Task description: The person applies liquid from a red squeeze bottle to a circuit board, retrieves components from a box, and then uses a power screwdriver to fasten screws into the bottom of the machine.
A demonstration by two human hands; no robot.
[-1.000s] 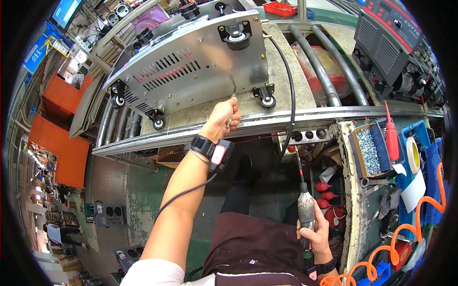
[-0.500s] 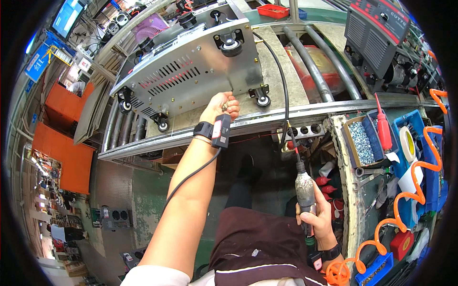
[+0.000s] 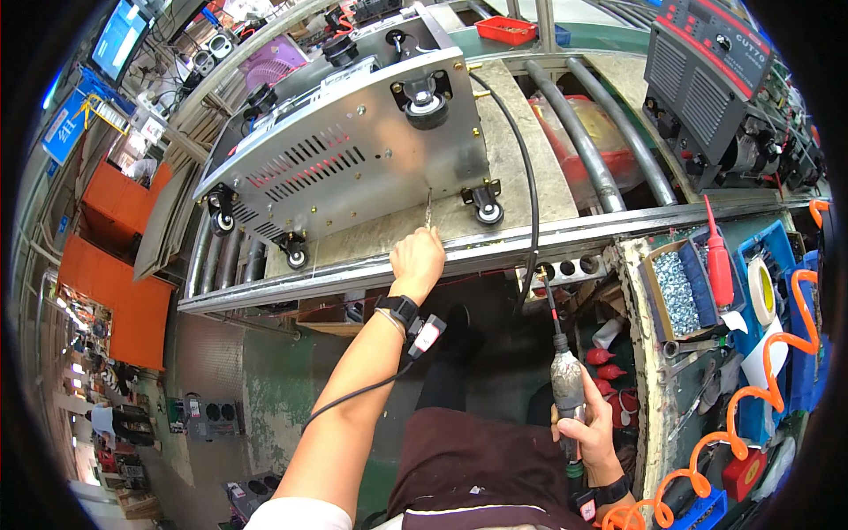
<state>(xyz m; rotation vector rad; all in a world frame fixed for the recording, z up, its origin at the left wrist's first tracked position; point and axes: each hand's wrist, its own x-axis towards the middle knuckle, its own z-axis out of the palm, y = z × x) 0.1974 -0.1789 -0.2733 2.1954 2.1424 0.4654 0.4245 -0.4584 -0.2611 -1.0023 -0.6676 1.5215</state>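
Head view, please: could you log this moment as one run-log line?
left hand: holds thin tool at metal chassis | right hand: grips power screwdriver, lowered

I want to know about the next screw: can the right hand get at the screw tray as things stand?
Probably yes: the screw tray lies open beside the right hand, though that hand grips a driver.
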